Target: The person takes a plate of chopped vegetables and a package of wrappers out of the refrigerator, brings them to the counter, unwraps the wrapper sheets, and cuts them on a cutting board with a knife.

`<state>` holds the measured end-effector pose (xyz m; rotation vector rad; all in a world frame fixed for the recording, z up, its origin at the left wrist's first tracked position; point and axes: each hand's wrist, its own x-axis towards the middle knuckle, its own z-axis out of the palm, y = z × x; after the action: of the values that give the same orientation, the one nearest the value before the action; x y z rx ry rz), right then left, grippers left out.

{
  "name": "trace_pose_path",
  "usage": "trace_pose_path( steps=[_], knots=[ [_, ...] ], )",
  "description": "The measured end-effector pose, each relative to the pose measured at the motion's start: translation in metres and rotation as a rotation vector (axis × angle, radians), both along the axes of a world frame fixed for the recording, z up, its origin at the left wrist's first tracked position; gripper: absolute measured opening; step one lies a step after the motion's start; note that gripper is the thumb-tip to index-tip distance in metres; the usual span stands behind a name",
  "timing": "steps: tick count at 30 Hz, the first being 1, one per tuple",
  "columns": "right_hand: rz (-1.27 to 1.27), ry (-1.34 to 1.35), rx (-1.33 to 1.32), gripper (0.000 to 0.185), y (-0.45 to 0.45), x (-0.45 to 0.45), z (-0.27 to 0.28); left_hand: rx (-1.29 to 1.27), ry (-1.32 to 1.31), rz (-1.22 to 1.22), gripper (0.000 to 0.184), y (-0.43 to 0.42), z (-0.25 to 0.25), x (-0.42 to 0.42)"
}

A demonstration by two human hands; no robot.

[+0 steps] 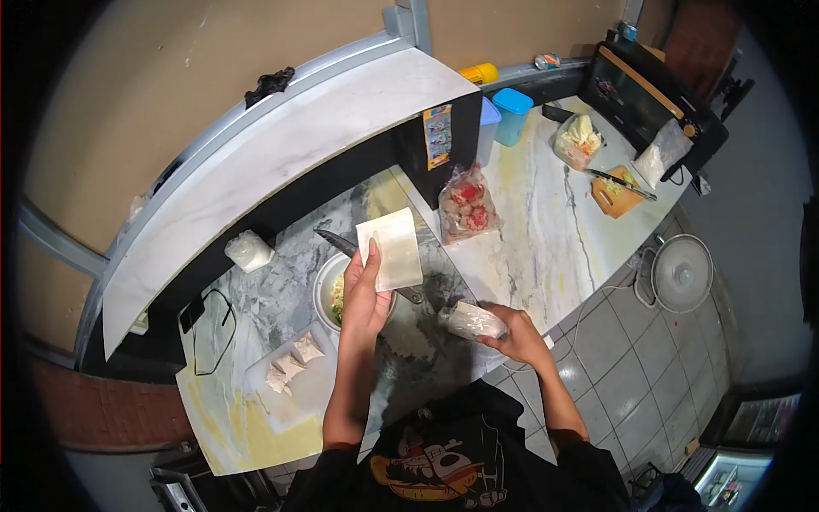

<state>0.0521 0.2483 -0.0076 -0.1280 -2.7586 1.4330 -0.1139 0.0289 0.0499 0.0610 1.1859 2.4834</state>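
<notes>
My left hand [365, 300] is closed on a square, pale dumpling wrapper [394, 256], thumb on top, raised over a white bowl [318, 296]. Chopped green and pale filling [337, 299] shows in the bowl, partly hidden by my hand and forearm. A dark utensil [335, 241] lies across the bowl; the wrapper covers its middle. Near the counter's front edge, my right hand [520, 338] grips a plastic-wrapped pack of wrappers [474, 321]. Left of my left forearm, several folded dumplings [294, 363] rest on a white board [317, 391].
A knotted white bag [249, 251] and a dark cord [229, 320] are on the left. To the right are a bag of red-and-beige items [467, 205], blue-lidded containers [513, 104], a tub of vegetables [578, 139], a wooden board [616, 194] with a knife [627, 185], and a black oven [648, 94].
</notes>
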Motion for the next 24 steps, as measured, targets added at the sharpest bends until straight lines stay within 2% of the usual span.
trace_pose_path(
  steps=[2, 3, 5, 6, 9, 10, 16, 20, 22, 24],
  knots=[
    [0.006, 0.015, 0.013, 0.053, 0.002, -0.005, 0.003, 0.058, -0.023, 0.038, 0.039, -0.011, -0.002, 0.001],
    [0.018, 0.017, 0.012, 0.053, 0.001, -0.007, 0.004, 0.057, -0.022, 0.050, 0.039, -0.018, -0.002, 0.002],
    [-0.061, 0.049, 0.052, 0.050, 0.000, -0.014, 0.007, 0.372, -0.139, 0.031, 0.042, -0.031, -0.002, 0.004],
    [-0.074, 0.059, 0.047, 0.050, 0.001, -0.019, 0.002, 0.374, -0.136, 0.046, 0.042, -0.036, -0.002, 0.006],
    [-0.114, 0.131, 0.028, 0.049, 0.001, -0.036, -0.013, 0.834, -0.024, -0.119, 0.068, -0.046, 0.010, 0.011],
    [-0.103, 0.129, 0.026, 0.049, -0.001, -0.041, -0.015, 0.916, -0.130, -0.041, 0.082, -0.047, 0.012, 0.013],
    [-0.127, 0.038, 0.113, 0.041, -0.006, -0.107, -0.004, 0.839, -0.049, 0.008, 0.087, -0.060, 0.016, 0.024],
    [-0.118, 0.099, 0.222, 0.043, -0.015, -0.165, -0.017, 0.775, 0.068, -0.043, 0.088, -0.068, 0.009, 0.032],
    [-0.215, 0.524, 0.426, 0.049, -0.020, -0.200, -0.032, 0.638, 0.097, -0.054, 0.087, -0.064, 0.006, 0.034],
    [-0.254, 0.460, 0.414, 0.048, -0.033, -0.229, -0.020, 0.626, 0.033, -0.021, 0.085, -0.061, 0.003, 0.037]
  ],
)
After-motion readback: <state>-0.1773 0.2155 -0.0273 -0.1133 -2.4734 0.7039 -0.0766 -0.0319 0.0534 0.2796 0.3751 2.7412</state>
